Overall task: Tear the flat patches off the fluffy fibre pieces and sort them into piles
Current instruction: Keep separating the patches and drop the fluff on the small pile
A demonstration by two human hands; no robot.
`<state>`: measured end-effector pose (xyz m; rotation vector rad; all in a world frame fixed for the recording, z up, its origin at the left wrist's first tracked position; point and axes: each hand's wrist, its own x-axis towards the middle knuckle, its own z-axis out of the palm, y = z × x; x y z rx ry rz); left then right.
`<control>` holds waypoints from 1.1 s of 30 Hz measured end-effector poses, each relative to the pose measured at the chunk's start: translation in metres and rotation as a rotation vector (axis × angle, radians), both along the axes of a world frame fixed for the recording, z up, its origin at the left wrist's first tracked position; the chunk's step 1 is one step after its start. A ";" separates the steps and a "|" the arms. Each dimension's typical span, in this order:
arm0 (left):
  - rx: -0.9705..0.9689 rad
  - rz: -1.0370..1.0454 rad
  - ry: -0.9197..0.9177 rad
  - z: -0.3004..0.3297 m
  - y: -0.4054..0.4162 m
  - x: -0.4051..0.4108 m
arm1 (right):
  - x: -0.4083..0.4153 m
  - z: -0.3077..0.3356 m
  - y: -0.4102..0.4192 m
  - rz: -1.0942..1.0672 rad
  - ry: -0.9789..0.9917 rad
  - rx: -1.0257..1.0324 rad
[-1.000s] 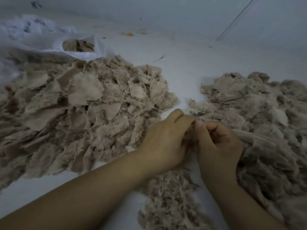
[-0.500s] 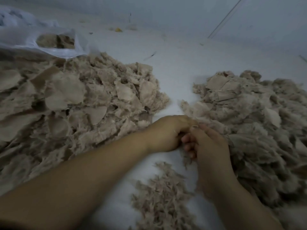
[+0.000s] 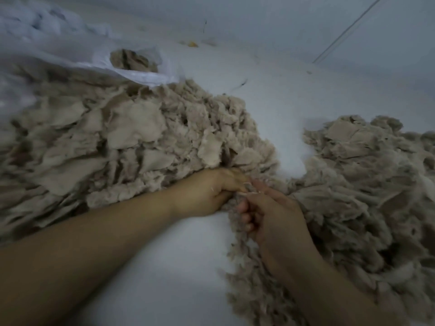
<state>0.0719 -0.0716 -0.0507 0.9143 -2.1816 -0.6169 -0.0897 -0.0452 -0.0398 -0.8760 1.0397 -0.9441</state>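
Between the two big heaps, the left hand [image 3: 211, 194] and right hand [image 3: 270, 215] both pinch one fluffy fibre piece [image 3: 237, 205], light, soft and easily torn, best gripped at the patch's edge.

A pale white surface [image 3: 277, 109] is seen carrying everything. On its left a large heap of beige fibre pieces [image 3: 122, 142] is spread, with a white plastic bag [image 3: 141, 76] laid at the heap's far edge; a second heap [image 3: 367, 175] is piled on the right, and a smaller strip of loose fluffy fibre [image 3: 249, 285] is laid near, between them. Small scraps of debris, one of them yellowish [image 3: 192, 44], are scattered far back on the surface.
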 end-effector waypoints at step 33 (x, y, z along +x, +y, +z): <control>-0.267 0.236 0.062 0.012 -0.006 -0.016 | -0.012 0.034 -0.019 0.174 -0.157 0.216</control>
